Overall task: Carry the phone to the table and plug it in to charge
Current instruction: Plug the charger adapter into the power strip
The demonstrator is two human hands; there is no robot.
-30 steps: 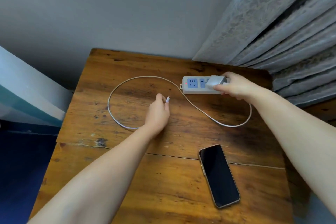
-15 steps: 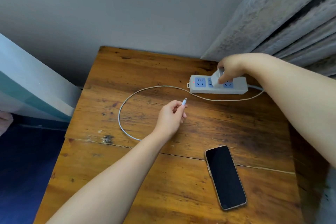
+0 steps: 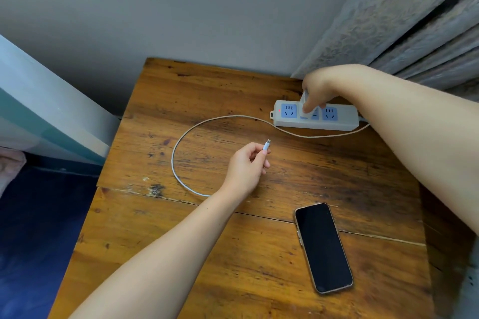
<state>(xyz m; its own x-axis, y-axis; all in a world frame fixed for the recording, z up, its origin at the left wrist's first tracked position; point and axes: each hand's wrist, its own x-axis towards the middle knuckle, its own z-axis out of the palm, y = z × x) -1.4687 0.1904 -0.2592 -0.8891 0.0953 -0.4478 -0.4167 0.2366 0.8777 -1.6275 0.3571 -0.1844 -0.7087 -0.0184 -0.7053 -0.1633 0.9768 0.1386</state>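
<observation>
So the phone (image 3: 323,247) is already lying face up on the worktop (image 3: 207,254), screen dark, well in front of the power strip (image 3: 315,115) that's sitting at the back by the curtain (image 3: 404,21). Carrying part looks done to me; it's the charging half that's going on now.

Right hand (image 3: 320,89) is coming down over the strip's middle socket, grip pinching the white charger block (image 3: 304,106) and pushing it in. I can't tell whether the prongs are fully seated, since the fingers are covering that bit. Left hand (image 3: 247,167) is hovering in front of the strip, between it and the phone, thumb and finger pressing together on the cable plug (image 3: 267,144) with the metal tip pointing up and away. The cable (image 3: 181,147) is looping out to the left of the strip and running back along its front edge.

How I'd do this bit well: push the block straight down, not at an angle, and maybe brace the strip, because it's light and will probably slide on bare wood. The little red light at the strip's left end seems lit, so power is likely on. Once it's seated, keep that plug pinched near the tip, bring it to the phone's near end, and steady the phone with the freed right hand so it isn't skating around.
</observation>
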